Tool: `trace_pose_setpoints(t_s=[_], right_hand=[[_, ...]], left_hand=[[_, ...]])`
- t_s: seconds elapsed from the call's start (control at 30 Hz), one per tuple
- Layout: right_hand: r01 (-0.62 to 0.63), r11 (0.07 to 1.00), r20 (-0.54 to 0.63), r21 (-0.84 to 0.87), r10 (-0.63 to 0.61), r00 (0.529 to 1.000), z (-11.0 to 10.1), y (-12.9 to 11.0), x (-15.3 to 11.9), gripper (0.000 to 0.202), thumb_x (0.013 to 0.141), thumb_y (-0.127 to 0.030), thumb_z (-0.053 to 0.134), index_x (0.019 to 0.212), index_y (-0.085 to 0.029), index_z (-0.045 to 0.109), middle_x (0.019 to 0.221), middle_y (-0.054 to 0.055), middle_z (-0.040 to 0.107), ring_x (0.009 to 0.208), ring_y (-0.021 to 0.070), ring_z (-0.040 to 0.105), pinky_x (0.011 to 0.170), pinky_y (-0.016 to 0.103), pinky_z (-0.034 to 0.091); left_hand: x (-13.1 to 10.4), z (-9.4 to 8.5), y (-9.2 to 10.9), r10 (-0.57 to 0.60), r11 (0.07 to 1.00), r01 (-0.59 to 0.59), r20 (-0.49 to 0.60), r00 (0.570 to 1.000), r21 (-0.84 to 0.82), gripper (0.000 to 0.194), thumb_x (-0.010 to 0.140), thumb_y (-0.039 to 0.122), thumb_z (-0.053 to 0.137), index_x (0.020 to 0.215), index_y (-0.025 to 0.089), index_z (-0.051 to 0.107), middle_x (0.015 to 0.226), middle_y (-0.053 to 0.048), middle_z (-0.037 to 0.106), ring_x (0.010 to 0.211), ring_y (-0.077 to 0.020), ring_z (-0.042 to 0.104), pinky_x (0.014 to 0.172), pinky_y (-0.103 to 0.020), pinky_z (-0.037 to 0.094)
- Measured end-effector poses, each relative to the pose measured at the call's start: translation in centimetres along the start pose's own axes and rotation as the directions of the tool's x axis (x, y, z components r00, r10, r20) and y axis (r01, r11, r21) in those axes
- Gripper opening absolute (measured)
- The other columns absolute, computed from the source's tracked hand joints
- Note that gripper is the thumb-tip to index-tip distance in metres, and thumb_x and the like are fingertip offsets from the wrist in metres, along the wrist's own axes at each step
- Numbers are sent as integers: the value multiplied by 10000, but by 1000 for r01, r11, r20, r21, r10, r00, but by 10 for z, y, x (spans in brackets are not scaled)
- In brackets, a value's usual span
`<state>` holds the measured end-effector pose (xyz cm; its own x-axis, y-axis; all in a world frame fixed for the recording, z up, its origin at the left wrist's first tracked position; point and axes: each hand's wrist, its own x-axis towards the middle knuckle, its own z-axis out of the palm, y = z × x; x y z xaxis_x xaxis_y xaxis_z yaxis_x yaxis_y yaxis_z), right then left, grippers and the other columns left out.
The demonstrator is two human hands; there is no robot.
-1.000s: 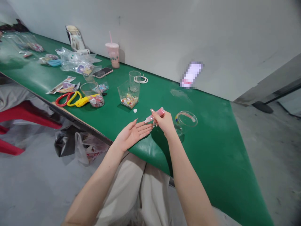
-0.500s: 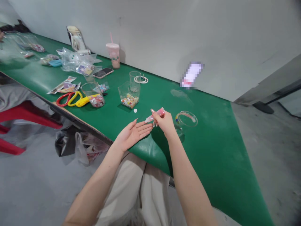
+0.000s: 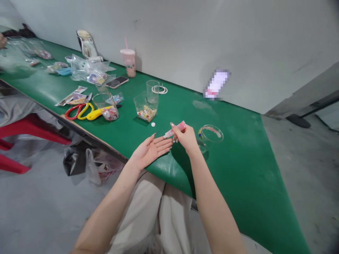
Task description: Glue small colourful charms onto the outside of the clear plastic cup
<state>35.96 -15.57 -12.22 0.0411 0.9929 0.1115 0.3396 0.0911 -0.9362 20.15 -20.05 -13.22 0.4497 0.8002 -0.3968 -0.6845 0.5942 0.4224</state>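
My right hand [image 3: 186, 135] is closed on a small clear tube with pink contents [image 3: 179, 127], its white tip pointing down and left. That tip is at the fingertips of my left hand [image 3: 152, 150], which lies palm up with its fingers stretched out and the thumb raised. A small white cap [image 3: 153, 124] lies on the green table [image 3: 238, 169] beyond my left hand. Behind it stands an angular clear cup of mixed beads [image 3: 147, 113], beside a clear round cup [image 3: 152, 92]. Right of my right hand is a clear round dish [image 3: 212, 134].
Red and yellow scissors [image 3: 84, 111] lie at the left near a tilted cup of beads [image 3: 110, 113]. Further back are a phone [image 3: 117, 82], a pink drink cup [image 3: 129, 63], a white cord coil [image 3: 161, 90] and plastic bags [image 3: 82, 68].
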Motion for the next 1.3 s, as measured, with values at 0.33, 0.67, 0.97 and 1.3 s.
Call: trace_pose_setpoints(t_s=[0.33, 0.67, 0.97, 1.3], right_hand=[[-60, 996, 10, 63, 59, 998, 0, -5, 0, 387, 729, -518, 608, 538, -187, 545, 400, -24, 521, 373, 111, 462, 452, 248, 387], [-95, 988, 23, 121, 93, 995, -1, -10, -2, 380, 726, -511, 616, 533, -192, 544, 371, -37, 494, 347, 110, 449, 434, 248, 388], [-23, 1000, -5, 14, 23, 1000, -1, -2, 0, 411, 734, -551, 595, 550, -188, 538, 443, -3, 555, 420, 124, 486, 464, 246, 387], [7, 998, -7, -56, -7, 1000, -4, -5, -1, 407, 736, -543, 595, 540, -191, 535, 438, 7, 557, 459, 144, 512, 483, 251, 389]], left_hand=[[0, 2, 0, 4, 1000, -4, -13, 1000, 2, 530, 958, 309, 296, 1367, -29, 285, 1007, -223, 687, 996, -277, 654, 955, -403, 428], [0, -1, 0, 8, 1000, -8, -15, 1000, -1, 495, 955, 308, 312, 1329, -14, 351, 1039, -225, 677, 1023, -280, 642, 956, -403, 433], [0, 0, 0, -1, 1000, 1, -4, 1000, 6, 530, 953, 316, 306, 1358, -26, 297, 1028, -232, 679, 1005, -268, 651, 976, -398, 412], [0, -3, 0, -8, 1000, 8, 22, 1000, -5, 519, 953, 320, 301, 1353, -11, 311, 1047, -239, 671, 1009, -270, 650, 966, -395, 420]])
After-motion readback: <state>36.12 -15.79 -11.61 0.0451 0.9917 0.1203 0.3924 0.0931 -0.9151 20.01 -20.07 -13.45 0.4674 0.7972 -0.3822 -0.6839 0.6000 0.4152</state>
